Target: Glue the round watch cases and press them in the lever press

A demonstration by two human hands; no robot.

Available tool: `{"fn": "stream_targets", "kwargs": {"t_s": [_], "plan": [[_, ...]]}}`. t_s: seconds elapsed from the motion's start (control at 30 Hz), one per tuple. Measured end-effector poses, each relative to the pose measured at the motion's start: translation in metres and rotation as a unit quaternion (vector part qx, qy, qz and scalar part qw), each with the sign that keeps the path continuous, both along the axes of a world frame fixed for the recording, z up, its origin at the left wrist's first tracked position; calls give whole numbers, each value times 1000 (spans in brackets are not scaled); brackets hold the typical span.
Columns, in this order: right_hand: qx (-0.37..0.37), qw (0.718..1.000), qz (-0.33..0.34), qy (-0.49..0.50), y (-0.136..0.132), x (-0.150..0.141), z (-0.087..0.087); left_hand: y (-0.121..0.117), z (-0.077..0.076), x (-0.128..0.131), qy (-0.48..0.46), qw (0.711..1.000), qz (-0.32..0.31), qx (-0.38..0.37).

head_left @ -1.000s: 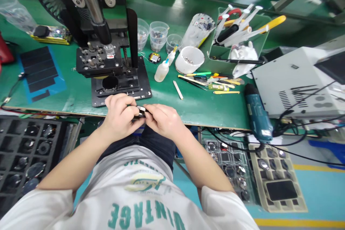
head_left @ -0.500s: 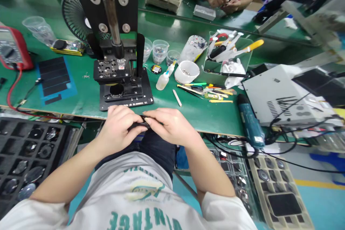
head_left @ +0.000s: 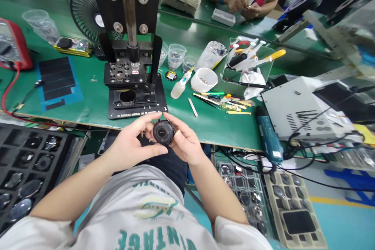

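Over the lap [head_left: 165, 168], left hand [head_left: 131, 144] and right hand [head_left: 184, 140] grip a round black watch body [head_left: 163, 133].

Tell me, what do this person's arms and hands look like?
The left hand and right hand are bare, with no gloves. The arms come out of short white sleeves on a white T-shirt printed with green letters.

the black press base [head_left: 136, 110] is blocking the left hand [head_left: 129, 142]; the green bench [head_left: 222, 133] is leaving the right hand [head_left: 184, 140] room up to the heat gun [head_left: 268, 138].
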State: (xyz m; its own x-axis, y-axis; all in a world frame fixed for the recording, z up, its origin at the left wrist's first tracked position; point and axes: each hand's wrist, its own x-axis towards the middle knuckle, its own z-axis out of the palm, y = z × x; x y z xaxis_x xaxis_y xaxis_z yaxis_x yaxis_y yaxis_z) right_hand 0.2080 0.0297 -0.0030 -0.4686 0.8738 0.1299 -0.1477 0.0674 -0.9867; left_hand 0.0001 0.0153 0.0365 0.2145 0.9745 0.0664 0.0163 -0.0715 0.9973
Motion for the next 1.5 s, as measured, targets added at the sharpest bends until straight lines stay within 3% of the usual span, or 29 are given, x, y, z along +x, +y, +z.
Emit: {"fn": "stream_targets", "kwargs": {"t_s": [0.13,0.33,0.6,0.8,0.9,1.07,1.27,1.37,1.43,1.5], "plan": [[-6,999,14,39,-2,-2,3,1,-1,-8,131,985,0,113],[-98,989,39,100,-6,-1,4,2,3,-10,273,921,48,275],[-106,981,59,154,-1,-4,15,7,14,-12,276,881,25,385],[-119,970,79,196,-2,-7,14,6,9,-10,257,882,41,393],[-128,972,53,188,-3,-7,12,6,7,-12,245,888,46,386],[-142,976,36,163,-3,-6,9,4,1,-17,208,915,28,343],[-155,972,43,170,-2,-11,10,-5,-23,-12,90,962,44,255],[-95,989,36,111,-3,-13,12,-8,-27,-10,181,941,66,277],[-15,1000,5,13,-6,-14,17,-8,-26,-10,269,915,67,293],[84,989,-60,-108,-9,-16,23,-7,-25,-11,313,893,66,317]]}}
